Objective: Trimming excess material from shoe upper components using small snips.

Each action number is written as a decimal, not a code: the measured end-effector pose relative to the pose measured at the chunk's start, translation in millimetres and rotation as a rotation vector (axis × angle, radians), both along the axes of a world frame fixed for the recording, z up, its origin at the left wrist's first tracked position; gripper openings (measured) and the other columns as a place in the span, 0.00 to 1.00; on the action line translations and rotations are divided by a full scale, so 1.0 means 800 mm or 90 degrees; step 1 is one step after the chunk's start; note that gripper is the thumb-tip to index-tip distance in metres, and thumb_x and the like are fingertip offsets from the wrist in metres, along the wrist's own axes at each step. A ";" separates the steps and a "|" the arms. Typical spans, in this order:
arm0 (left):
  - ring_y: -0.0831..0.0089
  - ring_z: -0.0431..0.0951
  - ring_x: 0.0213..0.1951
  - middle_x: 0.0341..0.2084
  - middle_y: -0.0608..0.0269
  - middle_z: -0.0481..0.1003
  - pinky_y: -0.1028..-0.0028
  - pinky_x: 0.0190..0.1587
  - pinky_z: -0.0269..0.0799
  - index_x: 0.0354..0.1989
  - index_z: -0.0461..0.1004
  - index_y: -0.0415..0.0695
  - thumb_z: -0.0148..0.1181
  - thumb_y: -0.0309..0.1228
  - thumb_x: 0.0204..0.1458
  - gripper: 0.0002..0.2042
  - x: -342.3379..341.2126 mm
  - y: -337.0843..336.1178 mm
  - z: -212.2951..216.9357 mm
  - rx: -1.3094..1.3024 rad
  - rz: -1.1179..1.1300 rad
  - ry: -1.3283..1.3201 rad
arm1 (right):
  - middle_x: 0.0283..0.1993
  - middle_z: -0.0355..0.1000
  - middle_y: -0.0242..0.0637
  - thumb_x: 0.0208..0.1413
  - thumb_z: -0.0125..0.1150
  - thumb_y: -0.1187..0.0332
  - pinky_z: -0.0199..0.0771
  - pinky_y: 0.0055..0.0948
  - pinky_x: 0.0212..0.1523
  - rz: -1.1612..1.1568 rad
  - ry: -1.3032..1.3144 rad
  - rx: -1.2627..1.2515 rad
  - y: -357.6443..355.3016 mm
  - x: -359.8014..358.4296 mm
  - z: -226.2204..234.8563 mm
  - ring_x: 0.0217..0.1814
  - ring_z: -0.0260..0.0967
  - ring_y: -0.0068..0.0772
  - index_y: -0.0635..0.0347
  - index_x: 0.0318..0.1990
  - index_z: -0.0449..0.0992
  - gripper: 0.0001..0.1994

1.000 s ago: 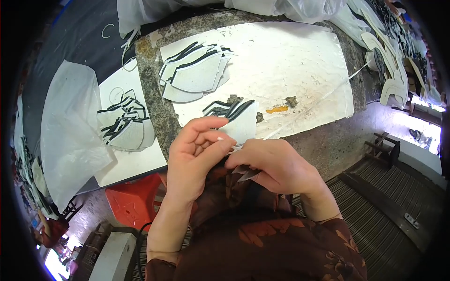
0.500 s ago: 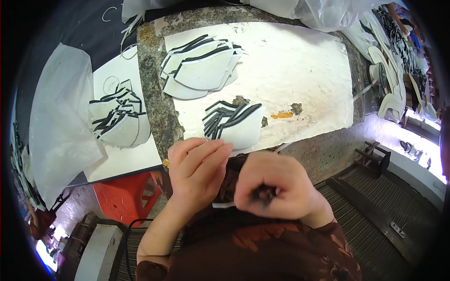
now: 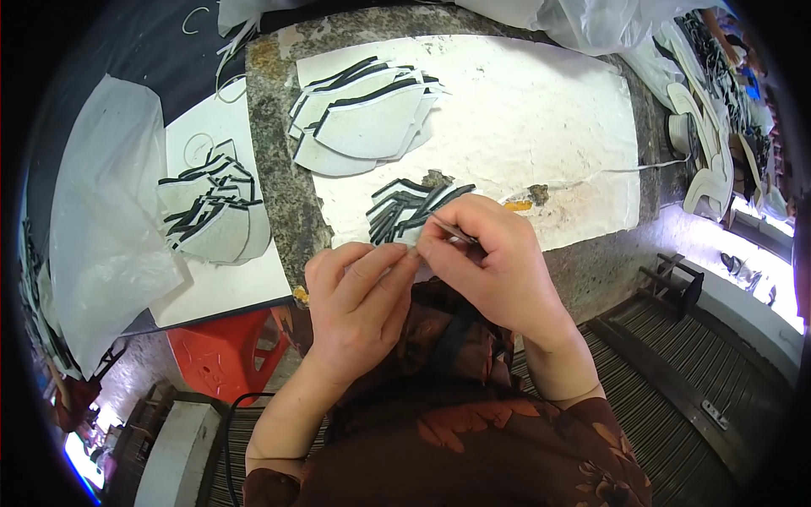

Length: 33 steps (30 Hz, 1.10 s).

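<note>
My left hand [image 3: 359,291] is at the table's near edge, its fingertips pressed together over something small and pale that they mostly hide. My right hand [image 3: 494,253] meets it there, thumb and fingers closed around a thin grey thing [image 3: 453,227] whose kind I cannot make out. Just beyond both fingertips lies a small overlapping pile of white cut pieces with black edging [image 3: 397,203], partly covered by my hands. Farther back sits a larger stack of similar curved pieces [image 3: 372,127]. A narrow white tape [image 3: 646,166] runs across the sheet from a roll [image 3: 678,133] at the right.
A worn white sheet [image 3: 541,110] covers the stone-like tabletop [image 3: 287,169]. At the left are more black-edged pieces [image 3: 224,224] and a translucent plastic bag [image 3: 114,211]. A red stool [image 3: 215,359] stands below; pale curved cutouts [image 3: 708,169] hang at the right edge.
My right hand has moved up and forward from near my body to my left fingertips, partly covering the small pile. The white tape now lies higher across the sheet. The left hand has hardly moved.
</note>
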State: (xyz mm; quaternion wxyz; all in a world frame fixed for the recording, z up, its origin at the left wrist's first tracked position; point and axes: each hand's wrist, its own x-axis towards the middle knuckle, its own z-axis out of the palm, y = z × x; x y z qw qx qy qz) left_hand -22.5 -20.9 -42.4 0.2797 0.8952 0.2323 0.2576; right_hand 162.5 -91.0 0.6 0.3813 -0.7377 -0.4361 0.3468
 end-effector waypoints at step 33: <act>0.63 0.73 0.51 0.54 0.71 0.80 0.63 0.54 0.62 0.49 0.83 0.49 0.68 0.27 0.49 0.16 0.013 -0.005 0.007 0.057 0.035 0.084 | 0.34 0.76 0.45 0.58 0.64 0.69 0.76 0.42 0.36 0.013 -0.105 -0.032 0.000 0.028 0.002 0.35 0.75 0.51 0.61 0.36 0.77 0.06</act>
